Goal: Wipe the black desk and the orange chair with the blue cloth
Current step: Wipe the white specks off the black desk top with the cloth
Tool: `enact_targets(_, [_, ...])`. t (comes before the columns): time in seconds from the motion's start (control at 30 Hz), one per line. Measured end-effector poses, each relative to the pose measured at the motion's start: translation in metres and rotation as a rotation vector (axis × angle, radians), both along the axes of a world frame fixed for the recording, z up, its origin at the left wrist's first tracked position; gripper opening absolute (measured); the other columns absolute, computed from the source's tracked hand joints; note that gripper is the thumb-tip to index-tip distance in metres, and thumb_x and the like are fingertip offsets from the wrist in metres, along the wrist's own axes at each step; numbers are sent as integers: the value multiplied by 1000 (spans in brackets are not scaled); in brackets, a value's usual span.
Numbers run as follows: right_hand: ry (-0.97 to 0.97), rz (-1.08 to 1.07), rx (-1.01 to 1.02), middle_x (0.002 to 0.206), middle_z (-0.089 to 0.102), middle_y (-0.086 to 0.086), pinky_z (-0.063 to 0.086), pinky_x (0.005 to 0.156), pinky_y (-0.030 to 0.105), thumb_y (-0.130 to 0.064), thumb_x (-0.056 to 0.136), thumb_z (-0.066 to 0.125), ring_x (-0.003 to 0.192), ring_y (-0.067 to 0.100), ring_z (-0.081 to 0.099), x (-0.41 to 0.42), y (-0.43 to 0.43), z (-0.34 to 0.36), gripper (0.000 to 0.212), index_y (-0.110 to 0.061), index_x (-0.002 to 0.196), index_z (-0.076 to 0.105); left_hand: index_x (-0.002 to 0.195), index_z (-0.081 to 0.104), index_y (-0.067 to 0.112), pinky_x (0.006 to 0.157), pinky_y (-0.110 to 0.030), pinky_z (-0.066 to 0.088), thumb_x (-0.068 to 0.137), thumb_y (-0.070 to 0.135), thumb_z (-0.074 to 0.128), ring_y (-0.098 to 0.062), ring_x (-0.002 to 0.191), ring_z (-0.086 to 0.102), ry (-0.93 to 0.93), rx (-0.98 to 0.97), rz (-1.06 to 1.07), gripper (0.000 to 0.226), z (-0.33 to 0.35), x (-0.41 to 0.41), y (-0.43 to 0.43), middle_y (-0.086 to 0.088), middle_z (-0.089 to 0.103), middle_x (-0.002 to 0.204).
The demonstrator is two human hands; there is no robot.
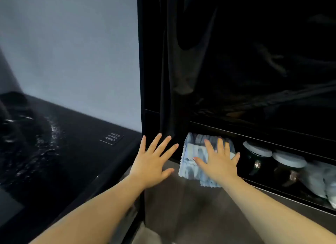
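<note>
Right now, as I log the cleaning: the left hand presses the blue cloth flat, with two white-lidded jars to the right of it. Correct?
Not quite. The right hand presses the blue cloth flat, fingers straight. The left hand is spread bare beside it and does not touch the cloth. The head view shows this. The two white-lidded jars do stand to the right of it.

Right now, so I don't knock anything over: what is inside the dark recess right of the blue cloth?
A white-lidded jar, a second jar to its right, then pale crumpled material. Anything deeper is lost in darkness.
</note>
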State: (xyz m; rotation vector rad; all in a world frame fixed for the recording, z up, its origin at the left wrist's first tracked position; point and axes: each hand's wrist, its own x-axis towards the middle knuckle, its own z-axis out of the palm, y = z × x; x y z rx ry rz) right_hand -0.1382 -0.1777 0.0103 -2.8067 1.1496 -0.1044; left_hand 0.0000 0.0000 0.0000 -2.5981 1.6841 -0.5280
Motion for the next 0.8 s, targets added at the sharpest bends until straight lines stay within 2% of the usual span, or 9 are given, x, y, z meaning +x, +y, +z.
enact_targets(0.17, [78,-151,59,156,15,7,14,103,69,-83,72,38,140,35,16,27,-22,-11,91,-39,147,10,132,-32,44,102,-48,-32,87,67,18,-21,130,-39,53,6,13,70,-24,15,-19,9,-29,146])
enact_targets(0.3, [62,-177,90,145,34,6,33,99,51,-59,81,50,129,33,34,36,-25,-23,70,-37,141,22,133,-28,45,105,-50,-25,89,66,21,-22,132,-35,73,-5,37,69,-30,20,-25,10,-28,146])
enact_targets(0.37, [41,-133,1,134,48,7,37,95,43,-47,87,51,122,31,42,37,-24,-24,59,-32,139,29,136,-23,45,106,-52,-23,90,64,26,-24,134,-32,86,-17,40,70,-28,19,-24,9,-24,148])
enact_targets(0.43, [4,-67,-83,123,57,6,39,90,39,-38,91,50,115,29,47,36,-24,-23,48,-25,134,36,143,-6,43,111,-58,-10,88,63,37,-27,141,-16,20,-26,3,73,-21,14,-21,5,-6,155])
enact_targets(0.47, [-13,-47,-111,119,59,5,40,88,37,-36,91,50,113,28,49,35,-24,-21,45,-23,133,38,146,12,41,111,-62,5,84,63,48,-30,143,3,-22,-30,-29,75,-17,11,-18,2,14,156])
enact_targets(0.53, [-76,-37,-158,114,62,1,39,82,34,-34,91,51,110,24,50,30,-21,-19,43,-23,131,39,139,42,35,102,-65,30,73,60,66,-32,135,36,-113,-64,-96,75,-9,5,-13,-1,43,146])
enact_targets(0.57, [-117,-40,-174,112,62,-1,37,79,34,-34,90,51,109,23,50,27,-18,-19,42,-24,129,40,136,46,33,99,-65,34,70,59,69,-32,132,41,-151,-85,-112,75,-8,5,-11,-2,47,143])
enact_targets(0.7, [-311,-26,-141,104,64,-4,31,71,34,-29,84,54,103,24,49,16,1,-16,36,-27,119,47,137,46,32,101,-62,32,79,60,57,-32,132,41,-69,-104,-8,65,-5,-5,3,-3,46,143])
enact_targets(0.8, [-467,3,-78,96,65,-2,29,70,33,-27,79,60,95,25,52,1,27,-13,37,-26,115,53,147,11,38,115,-48,13,89,59,24,-20,145,16,254,-161,13,63,-8,-17,12,4,20,156])
